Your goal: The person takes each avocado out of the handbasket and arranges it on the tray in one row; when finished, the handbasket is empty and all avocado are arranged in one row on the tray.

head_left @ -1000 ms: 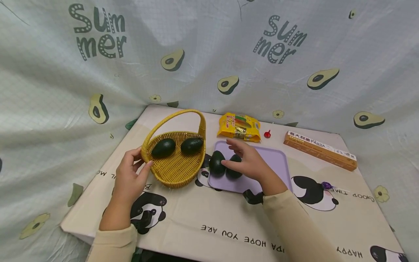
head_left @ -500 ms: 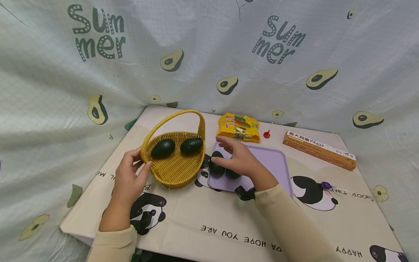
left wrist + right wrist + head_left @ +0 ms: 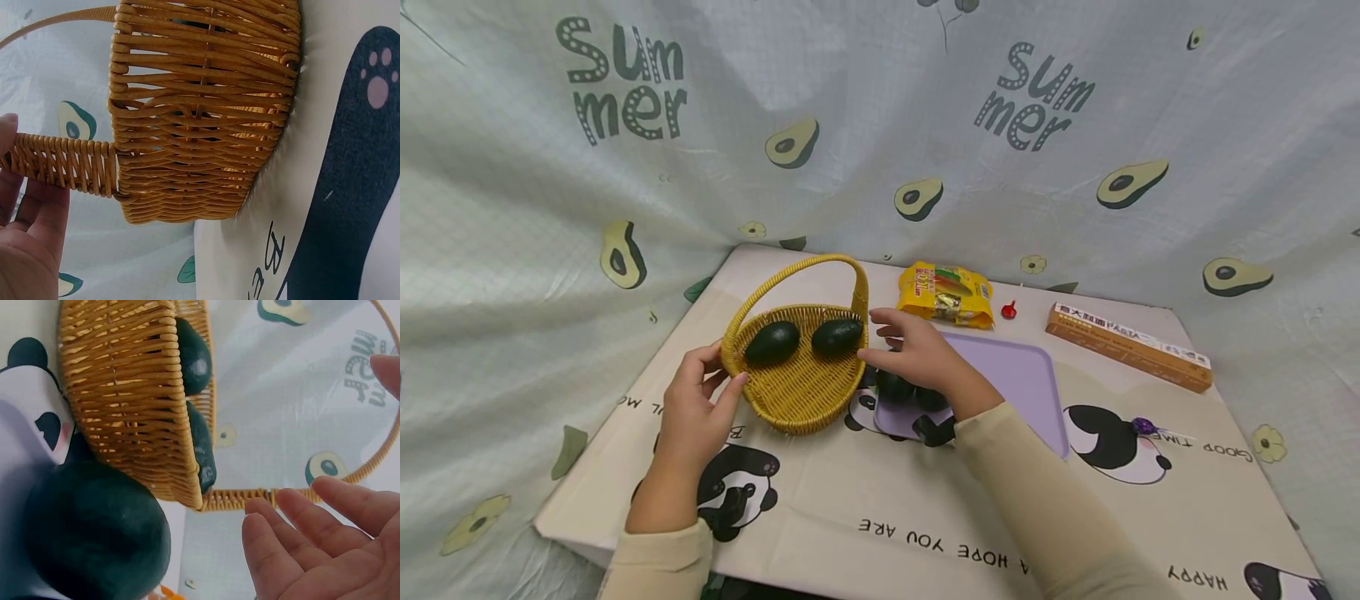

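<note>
A yellow wicker basket (image 3: 805, 392) stands on the table's left half, with two dark green avocados, one on the left (image 3: 772, 343) and one on the right (image 3: 837, 337), inside it. My left hand (image 3: 696, 412) pinches the left foot of the basket's handle (image 3: 65, 164) between thumb and fingers. Beside the handle's right foot is my right hand (image 3: 921, 358), fingers extended and holding nothing; whether they touch the handle I cannot tell. Below that hand, two more avocados, a left one (image 3: 893, 388) and a right one (image 3: 931, 400), lie on a lilac tray (image 3: 1011, 362), partly hidden.
Behind the tray lies a yellow food packet (image 3: 946, 294), near a small red item (image 3: 1009, 310). A long pasta box (image 3: 1127, 346) is at the back right. A purple-headed item (image 3: 1144, 427) lies right of the tray. A printed curtain (image 3: 850, 125) hangs behind.
My right hand has moved left from over the tray's avocados to the right side of the basket. The left hand keeps its hold on the handle.
</note>
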`<state>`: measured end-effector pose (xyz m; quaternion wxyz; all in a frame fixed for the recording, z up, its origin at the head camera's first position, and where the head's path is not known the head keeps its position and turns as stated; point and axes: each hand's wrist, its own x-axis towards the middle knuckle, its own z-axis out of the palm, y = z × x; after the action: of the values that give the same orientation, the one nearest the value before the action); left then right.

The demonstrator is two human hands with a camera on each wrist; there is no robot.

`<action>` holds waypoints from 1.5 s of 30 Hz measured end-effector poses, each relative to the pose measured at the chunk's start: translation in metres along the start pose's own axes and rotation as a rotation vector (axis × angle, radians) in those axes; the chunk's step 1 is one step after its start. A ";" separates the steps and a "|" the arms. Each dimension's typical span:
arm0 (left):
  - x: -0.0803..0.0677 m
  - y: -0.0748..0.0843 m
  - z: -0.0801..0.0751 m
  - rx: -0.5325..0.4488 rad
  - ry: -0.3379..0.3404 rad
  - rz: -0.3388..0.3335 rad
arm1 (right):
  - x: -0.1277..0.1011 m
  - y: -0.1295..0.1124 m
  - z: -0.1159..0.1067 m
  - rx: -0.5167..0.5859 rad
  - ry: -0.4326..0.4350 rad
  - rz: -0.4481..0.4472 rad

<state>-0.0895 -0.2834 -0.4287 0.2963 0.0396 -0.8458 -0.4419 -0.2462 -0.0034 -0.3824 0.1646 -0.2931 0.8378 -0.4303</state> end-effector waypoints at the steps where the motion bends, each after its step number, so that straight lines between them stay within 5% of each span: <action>1: 0.000 0.000 0.000 0.001 0.000 -0.001 | 0.003 -0.001 0.001 0.002 -0.007 0.003; 17: -0.002 0.000 -0.003 0.010 0.002 -0.018 | 0.039 -0.014 0.011 -0.055 -0.051 0.082; 27: -0.003 0.000 -0.003 0.001 0.000 -0.007 | 0.055 -0.022 0.022 0.079 -0.114 0.198; 45: 0.000 0.001 -0.003 -0.019 -0.003 0.018 | 0.074 -0.035 0.036 0.073 -0.187 0.255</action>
<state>-0.0880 -0.2849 -0.4271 0.2992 0.0284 -0.8423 -0.4475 -0.2721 -0.0892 -0.3765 0.3056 -0.2168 0.8330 -0.4071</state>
